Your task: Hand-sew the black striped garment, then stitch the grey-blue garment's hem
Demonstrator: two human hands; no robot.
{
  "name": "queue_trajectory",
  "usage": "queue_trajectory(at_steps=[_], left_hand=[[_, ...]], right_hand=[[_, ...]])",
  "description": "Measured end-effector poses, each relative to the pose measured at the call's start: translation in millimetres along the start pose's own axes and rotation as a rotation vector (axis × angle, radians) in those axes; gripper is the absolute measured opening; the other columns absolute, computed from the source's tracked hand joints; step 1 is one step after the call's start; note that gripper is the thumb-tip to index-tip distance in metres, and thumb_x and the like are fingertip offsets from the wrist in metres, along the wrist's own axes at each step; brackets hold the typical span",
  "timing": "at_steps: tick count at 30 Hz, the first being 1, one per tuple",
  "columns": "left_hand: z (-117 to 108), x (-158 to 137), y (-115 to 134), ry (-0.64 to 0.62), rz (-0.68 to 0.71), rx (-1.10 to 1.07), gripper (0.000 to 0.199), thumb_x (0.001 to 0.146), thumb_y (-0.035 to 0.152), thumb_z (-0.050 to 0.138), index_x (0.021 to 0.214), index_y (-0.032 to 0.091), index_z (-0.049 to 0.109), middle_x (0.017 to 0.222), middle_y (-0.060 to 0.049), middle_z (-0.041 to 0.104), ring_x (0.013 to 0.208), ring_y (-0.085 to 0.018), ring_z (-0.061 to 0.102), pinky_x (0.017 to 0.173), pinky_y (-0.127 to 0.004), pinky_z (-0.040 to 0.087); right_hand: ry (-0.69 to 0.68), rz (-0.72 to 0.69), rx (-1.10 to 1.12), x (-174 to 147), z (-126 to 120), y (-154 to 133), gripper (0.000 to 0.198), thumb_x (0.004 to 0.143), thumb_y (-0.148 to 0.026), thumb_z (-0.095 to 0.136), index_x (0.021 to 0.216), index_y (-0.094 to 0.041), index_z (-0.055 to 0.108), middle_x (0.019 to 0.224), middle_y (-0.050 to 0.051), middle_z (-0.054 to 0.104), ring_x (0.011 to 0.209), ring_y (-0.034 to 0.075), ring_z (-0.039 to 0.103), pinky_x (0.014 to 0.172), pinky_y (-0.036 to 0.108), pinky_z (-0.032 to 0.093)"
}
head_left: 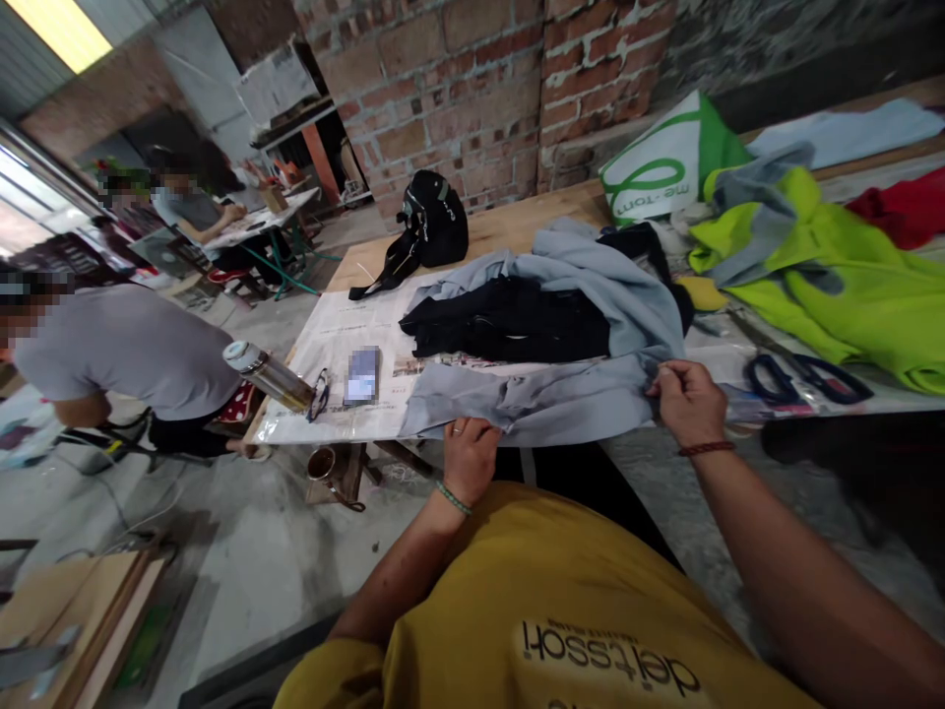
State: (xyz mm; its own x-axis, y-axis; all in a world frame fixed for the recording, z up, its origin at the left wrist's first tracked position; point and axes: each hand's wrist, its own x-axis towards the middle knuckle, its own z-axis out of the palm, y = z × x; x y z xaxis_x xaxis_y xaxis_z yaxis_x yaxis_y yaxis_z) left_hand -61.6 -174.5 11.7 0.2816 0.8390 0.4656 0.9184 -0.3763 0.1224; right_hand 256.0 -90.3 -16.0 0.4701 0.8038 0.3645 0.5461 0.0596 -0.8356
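A grey garment [538,402] lies across the near edge of the table, its front strip spread sideways and wrinkled. My left hand [471,458] is closed at the strip's lower edge, knuckles up, gripping the cloth. At the strip's right end my right hand [690,402] pinches the grey cloth between thumb and fingers. Behind the strip, black fabric [509,323] lies bunched, with more of the grey cloth folded around its back and right side. Dark-handled scissors [804,379] rest just right of my right hand.
The table [336,345] is covered with newspaper under clear plastic. On it are a phone [362,376], a glass bottle [270,377], a black bag [435,222], a green-and-white bag [657,167] and lime-yellow clothing [834,256]. A metal mug [323,465] stands lower down. Other people sit to the left.
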Motion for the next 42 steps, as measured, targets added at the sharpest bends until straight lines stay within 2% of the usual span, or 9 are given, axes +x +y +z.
queue_trajectory(at_steps=[6, 11, 16, 18, 24, 30, 36, 39, 42], left_hand=[[6.0, -13.8, 1.0, -0.035, 0.176, -0.100, 0.015, 0.084, 0.019, 0.052, 0.082, 0.021, 0.066, 0.094, -0.004, 0.064, 0.092, -0.017, 0.052, 0.082, -0.035, 0.034], [6.5, -19.4, -1.5, -0.003, 0.181, -0.114, 0.015, 0.085, 0.019, 0.050, 0.084, 0.021, 0.065, 0.101, -0.004, 0.065, 0.099, -0.017, 0.051, 0.083, -0.035, 0.034], [-0.7, -23.5, 1.1, 0.108, 0.111, -0.122, 0.016, 0.085, 0.020, 0.050, 0.084, 0.021, 0.066, 0.098, -0.004, 0.066, 0.096, -0.017, 0.053, 0.083, -0.035, 0.033], [-4.2, -23.7, 3.9, 0.134, 0.106, -0.130, 0.016, 0.086, 0.020, 0.050, 0.087, 0.021, 0.066, 0.094, -0.004, 0.066, 0.092, -0.017, 0.054, 0.081, -0.035, 0.033], [-10.4, -14.9, 11.0, 0.130, 0.032, -0.084, 0.018, 0.086, 0.026, 0.050, 0.097, 0.021, 0.063, 0.093, -0.006, 0.065, 0.088, -0.017, 0.053, 0.079, -0.035, 0.031], [-4.8, -3.2, 12.8, 0.070, 0.029, 0.008, 0.015, 0.086, 0.029, 0.050, 0.085, 0.023, 0.063, 0.085, -0.003, 0.063, 0.082, -0.017, 0.052, 0.076, -0.035, 0.030], [-0.3, 14.5, 10.1, 0.026, -0.051, -0.051, 0.017, 0.087, 0.025, 0.048, 0.083, 0.021, 0.064, 0.080, -0.003, 0.063, 0.082, -0.016, 0.054, 0.081, -0.035, 0.031], [-3.5, 42.4, -0.1, -0.055, -0.076, -0.220, 0.015, 0.086, 0.024, 0.048, 0.087, 0.021, 0.063, 0.083, -0.002, 0.065, 0.084, -0.016, 0.056, 0.082, -0.032, 0.034], [-7.0, 83.4, -13.3, -0.194, -0.119, -0.484, 0.014, 0.083, 0.020, 0.049, 0.084, 0.018, 0.062, 0.076, 0.000, 0.064, 0.072, -0.012, 0.055, 0.070, -0.025, 0.038]], right_hand=[[-0.017, 0.016, -0.011, -1.6, -1.1, -5.8, 0.017, 0.079, -0.029, 0.049, 0.089, -0.017, 0.058, 0.058, -0.001, 0.057, 0.062, 0.012, 0.054, 0.069, 0.023, 0.042], [0.007, 0.069, 0.072, -2.1, -2.5, -14.2, 0.013, 0.079, -0.025, 0.049, 0.086, -0.016, 0.056, 0.056, -0.001, 0.055, 0.056, 0.011, 0.054, 0.066, 0.023, 0.043], [0.085, -0.133, 0.046, -26.3, -6.0, -36.2, 0.021, 0.080, -0.029, 0.049, 0.093, -0.014, 0.056, 0.060, 0.002, 0.059, 0.062, 0.014, 0.059, 0.069, 0.027, 0.046], [-0.023, -0.198, 0.098, -46.0, -5.4, -50.4, 0.022, 0.081, -0.032, 0.050, 0.093, -0.015, 0.057, 0.063, 0.002, 0.060, 0.061, 0.014, 0.059, 0.066, 0.026, 0.046], [-0.587, -0.247, 0.169, -112.0, 12.2, -84.4, 0.020, 0.085, -0.034, 0.046, 0.091, -0.020, 0.059, 0.058, -0.002, 0.058, 0.053, 0.012, 0.056, 0.057, 0.023, 0.045], [-0.798, -0.224, 0.096, -136.7, 28.5, -82.9, 0.022, 0.086, -0.035, 0.042, 0.087, -0.020, 0.059, 0.056, -0.002, 0.057, 0.049, 0.012, 0.053, 0.051, 0.023, 0.041], [-0.748, -0.201, 0.092, -125.4, 29.7, -87.7, 0.022, 0.085, -0.035, 0.042, 0.086, -0.020, 0.059, 0.056, -0.002, 0.057, 0.048, 0.012, 0.052, 0.049, 0.022, 0.040], [-0.641, -0.185, 0.147, -99.9, 35.8, -99.6, 0.020, 0.083, -0.035, 0.046, 0.085, -0.020, 0.059, 0.057, -0.003, 0.057, 0.048, 0.011, 0.052, 0.052, 0.022, 0.042], [-0.527, -0.086, 0.277, -59.0, 52.2, -107.1, 0.019, 0.081, -0.036, 0.047, 0.080, -0.020, 0.056, 0.051, -0.004, 0.053, 0.047, 0.010, 0.052, 0.052, 0.022, 0.042]])
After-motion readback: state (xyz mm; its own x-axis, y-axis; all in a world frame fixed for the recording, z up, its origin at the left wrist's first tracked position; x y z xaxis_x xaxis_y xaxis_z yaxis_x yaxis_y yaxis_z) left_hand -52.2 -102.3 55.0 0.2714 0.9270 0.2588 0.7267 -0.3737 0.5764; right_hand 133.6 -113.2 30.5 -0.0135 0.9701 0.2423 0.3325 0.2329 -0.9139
